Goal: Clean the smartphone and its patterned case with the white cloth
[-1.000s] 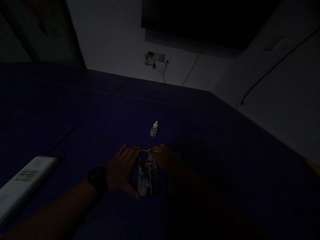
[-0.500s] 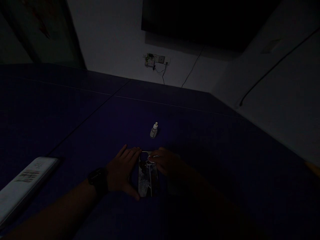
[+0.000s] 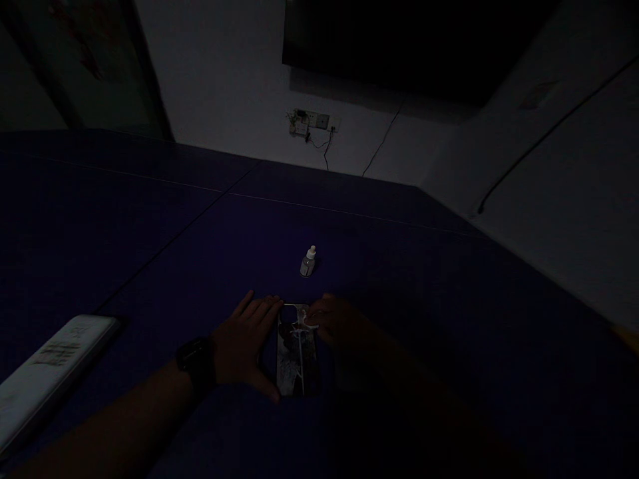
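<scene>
A patterned phone case [image 3: 290,362] with a camera cutout lies flat on the dark blue surface. My left hand [image 3: 244,339], a black watch on its wrist, rests along the left side of the case with thumb and fingers spread, touching its corners. At the upper right of the case, my right hand [image 3: 332,318] has its fingers closed on a small white pad [image 3: 310,324], pressed to the case. Beyond the case stands a small dropper bottle [image 3: 307,263] with a white cap. The dim light hides much of the right arm.
A long white box [image 3: 54,362] with print on it lies at the left. Thin seams cross the blue surface [image 3: 200,246]. On the far wall are sockets with cords [image 3: 319,121] and, above, a black screen [image 3: 399,46]. A dark cable [image 3: 544,136] runs down the right wall.
My right hand has slid slightly right with the white pad, uncovering more of the case near the cutout. My left hand holds its place.
</scene>
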{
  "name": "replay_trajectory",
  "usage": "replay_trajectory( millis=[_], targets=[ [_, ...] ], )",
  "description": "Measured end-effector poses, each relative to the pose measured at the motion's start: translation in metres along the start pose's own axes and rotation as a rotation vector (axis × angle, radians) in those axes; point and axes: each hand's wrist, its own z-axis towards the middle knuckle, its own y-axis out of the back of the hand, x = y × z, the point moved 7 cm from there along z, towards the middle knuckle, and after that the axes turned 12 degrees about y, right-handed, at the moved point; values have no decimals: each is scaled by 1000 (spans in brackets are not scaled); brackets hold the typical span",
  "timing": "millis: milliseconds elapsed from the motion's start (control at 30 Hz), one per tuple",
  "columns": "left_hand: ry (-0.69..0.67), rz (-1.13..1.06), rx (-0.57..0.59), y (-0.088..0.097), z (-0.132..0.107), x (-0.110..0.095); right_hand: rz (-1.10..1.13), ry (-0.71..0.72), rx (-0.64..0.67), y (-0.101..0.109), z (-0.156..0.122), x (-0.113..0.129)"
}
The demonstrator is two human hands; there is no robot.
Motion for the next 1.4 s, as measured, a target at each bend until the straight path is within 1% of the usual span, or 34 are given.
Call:
replay_trajectory(
  millis=[100, 133, 167, 267, 333, 467, 533, 600, 700, 733, 767, 800, 900, 933, 1000, 1133, 1167, 1233, 1333, 1400],
  targets=[
    [-1, 6, 2, 0, 0, -1, -49, -88, 0, -1, 2, -6],
    [0, 7, 3, 0, 0, -1, -60, -96, 1, -2, 4, -5],
    [4, 8, 4, 0, 1, -2, -61, -84, 4, -3, 5, -3],
    [10, 14, 25, -1, 2, -2, -10, 30, 22, -4, 6, 7],
    [11, 16, 37, -2, 2, -1, 24, 52, 21, -3, 3, 7],
    [17, 18, 37, -2, 1, 0, -44, -101, -23, -3, -1, -9],
    [16, 14, 35, -2, 1, 0, -87, -133, -29, -6, 1, -11],
    [10, 7, 31, -2, 1, 0, -96, -92, -13, -10, 3, -8],
    [15, 9, 22, -3, 1, 0, -39, 47, 23, -9, 4, 2],
    [15, 10, 20, -3, 1, 0, -20, 75, 31, -8, 2, 4],
    [14, 10, 17, -3, 1, 0, -15, 75, 33, -7, 1, 3],
    [14, 8, 13, -2, 1, 0, -26, 44, 25, -6, 0, 0],
    [12, 2, 16, -1, 0, -1, -106, -117, -24, -5, -2, -12],
    [10, 0, 16, -1, 0, -1, -123, -146, -37, -6, -2, -13],
    [-1, -3, 12, 1, 0, -1, -130, -144, -45, -8, -1, -12],
    [-4, 6, 20, 1, 0, -1, -53, 2, 0, -7, -3, -5],
    [0, 8, 26, 1, 0, -1, -40, 17, 10, -7, -4, -5],
    [3, 8, 30, 1, 0, -1, -53, -29, 3, -5, -7, -10],
    [4, 9, 19, 1, 1, -2, -126, -160, -51, -4, -7, -15],
    [13, 14, 25, 0, 1, -1, -147, -160, -62, -7, -4, -11]
  ],
)
